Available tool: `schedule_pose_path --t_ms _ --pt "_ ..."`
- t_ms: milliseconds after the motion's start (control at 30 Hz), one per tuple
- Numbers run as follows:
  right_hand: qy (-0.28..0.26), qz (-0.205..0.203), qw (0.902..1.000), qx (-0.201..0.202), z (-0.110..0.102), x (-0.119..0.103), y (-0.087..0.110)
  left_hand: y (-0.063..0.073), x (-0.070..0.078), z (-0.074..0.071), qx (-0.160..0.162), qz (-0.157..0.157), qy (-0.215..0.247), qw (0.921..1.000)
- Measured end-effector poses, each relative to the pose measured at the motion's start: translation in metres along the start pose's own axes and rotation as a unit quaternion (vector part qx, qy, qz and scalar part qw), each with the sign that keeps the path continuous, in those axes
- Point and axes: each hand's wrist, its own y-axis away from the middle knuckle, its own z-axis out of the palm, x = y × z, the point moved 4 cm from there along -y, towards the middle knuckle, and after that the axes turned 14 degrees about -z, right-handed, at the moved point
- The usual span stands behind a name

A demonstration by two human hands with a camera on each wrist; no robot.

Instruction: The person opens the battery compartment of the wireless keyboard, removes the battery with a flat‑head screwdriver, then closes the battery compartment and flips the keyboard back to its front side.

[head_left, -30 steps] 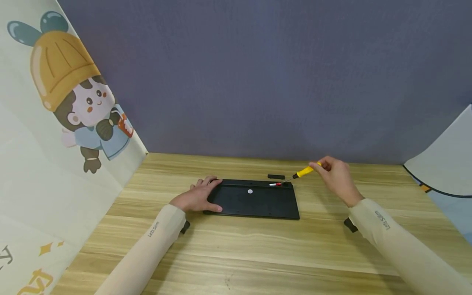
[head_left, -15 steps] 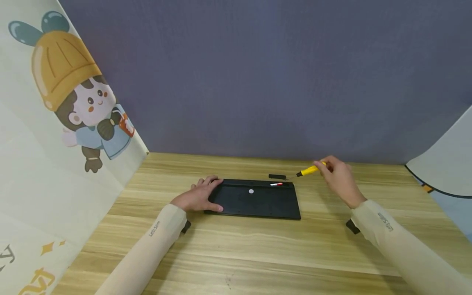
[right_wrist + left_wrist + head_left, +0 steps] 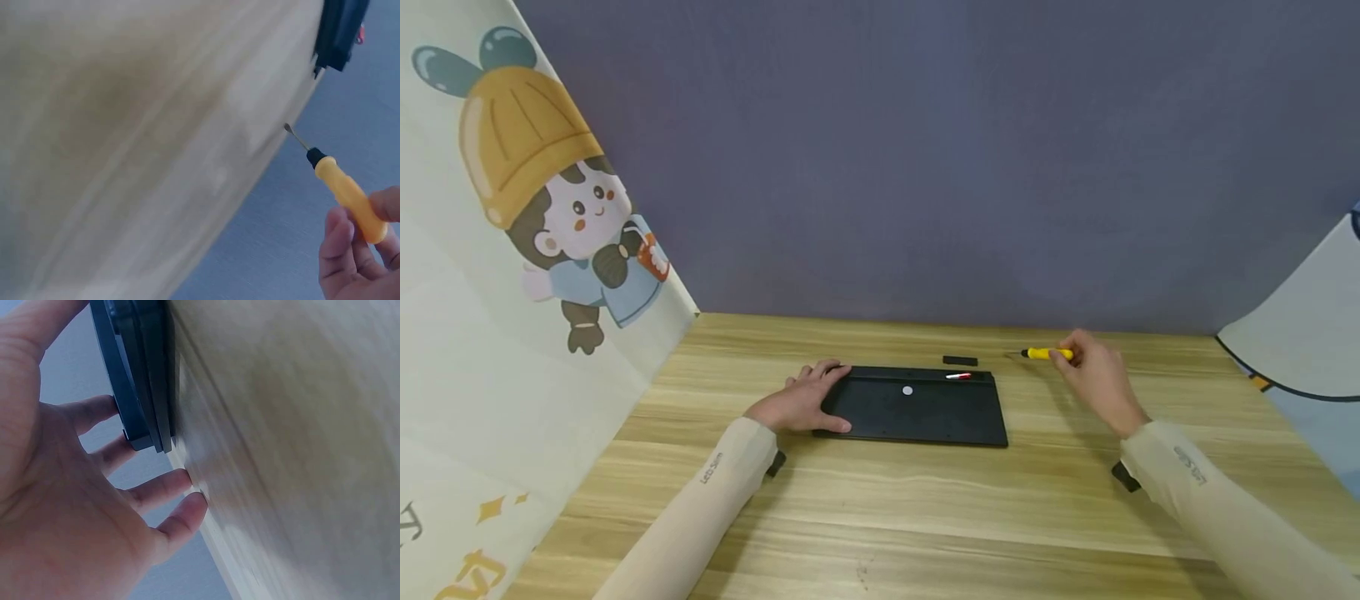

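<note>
A black keyboard (image 3: 917, 412) lies face down on the wooden table, a round white sticker on its back. My left hand (image 3: 801, 400) rests on its left end with fingers spread; in the left wrist view some fingers (image 3: 156, 490) touch the tabletop beside it. Near the keyboard's far right corner, a red-and-white battery (image 3: 958, 377) sits in an uncovered slot. To the right of the keyboard, my right hand (image 3: 1093, 375) pinches a small yellow-handled screwdriver (image 3: 1047, 353) between thumb and fingers. Its thin metal tip points left, apart from the keyboard.
Just behind the keyboard lies a small black cover (image 3: 960, 361) on the wooden table (image 3: 865, 517). A grey-blue panel (image 3: 925, 167) rises at the table's back edge. White printed panels flank the table on both sides.
The screwdriver tip has left the battery and moved right, off the keyboard, and its handle has levelled out. My left hand has stayed on the keyboard.
</note>
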Motion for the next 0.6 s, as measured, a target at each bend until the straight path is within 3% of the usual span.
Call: schedule_pose_path --t_ms 267,600 --pt "0.017 0.018 0.9991 -0.034 0.007 -0.002 0.011 0.0 0.0 0.0 0.002 -0.001 0.003 1.0" --pt "0.013 0.049 0.9877 -0.147 0.024 -0.01 0.018 0.001 0.0 -0.001 0.0 0.001 0.01 1.0"
